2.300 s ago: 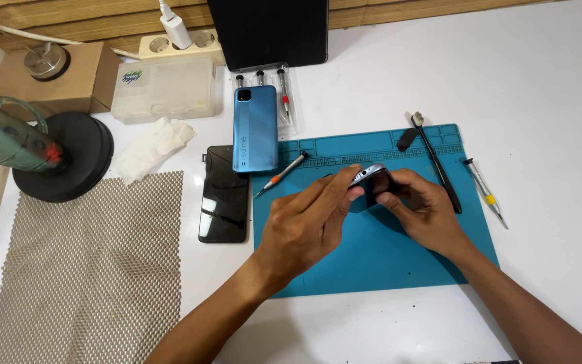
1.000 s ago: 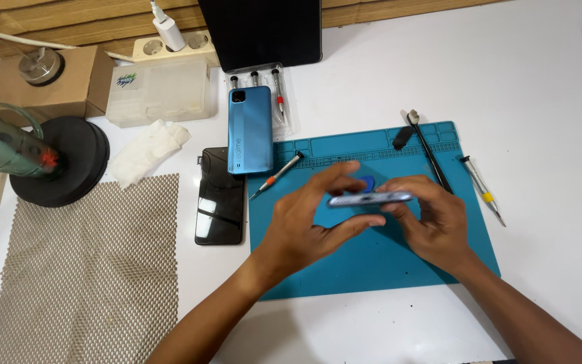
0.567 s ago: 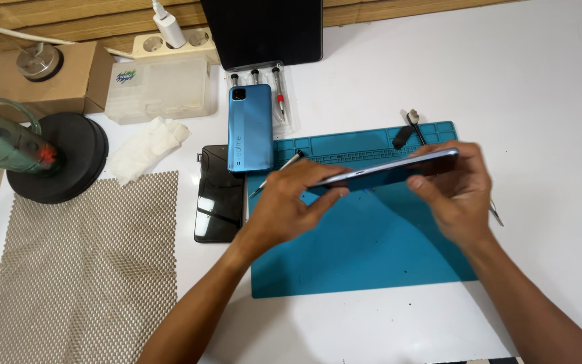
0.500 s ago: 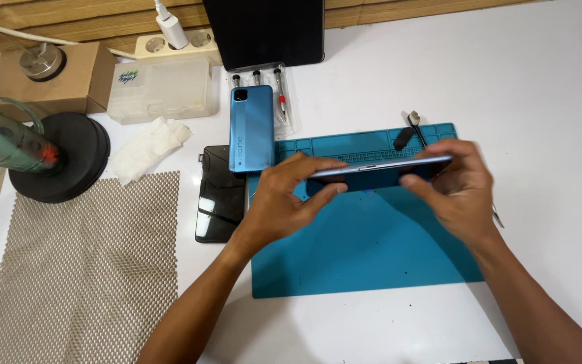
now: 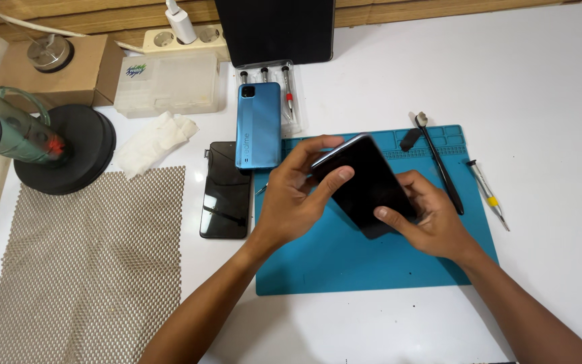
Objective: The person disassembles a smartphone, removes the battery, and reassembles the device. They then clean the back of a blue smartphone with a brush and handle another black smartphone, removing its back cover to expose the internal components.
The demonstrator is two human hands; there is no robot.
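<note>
i hold a dark phone (image 5: 366, 183) between both hands above the blue work mat (image 5: 372, 263), its black glass face turned up toward me and its long axis running from about 11 o'clock to 5 o'clock. my left hand (image 5: 294, 195) grips the upper end: the fingers curl over the top edge and the thumb presses on the glass near the left side. my right hand (image 5: 426, 219) cups the lower end from underneath, with a fingertip resting on the bottom part of the screen. both hands are closed around the phone, not spread.

at 10 o'clock from the held phone a blue phone (image 5: 259, 125) lies back up on the white tabletop (image 5: 540, 74), its lower edge overlapping a black phone (image 5: 225, 190) that lies screen up just left of the mat. small screwdrivers (image 5: 284, 87) sit at 12 o'clock, beside the blue phone. a long black tool (image 5: 439, 165) rests along the mat's right part at 2 o'clock, and a thin yellow-banded tool (image 5: 488, 195) lies just off the mat at 3 o'clock. far to 9 o'clock is a beige mesh pad (image 5: 82, 269), with a crumpled white cloth (image 5: 153, 141) and a round black stand (image 5: 69, 148) above it.
</note>
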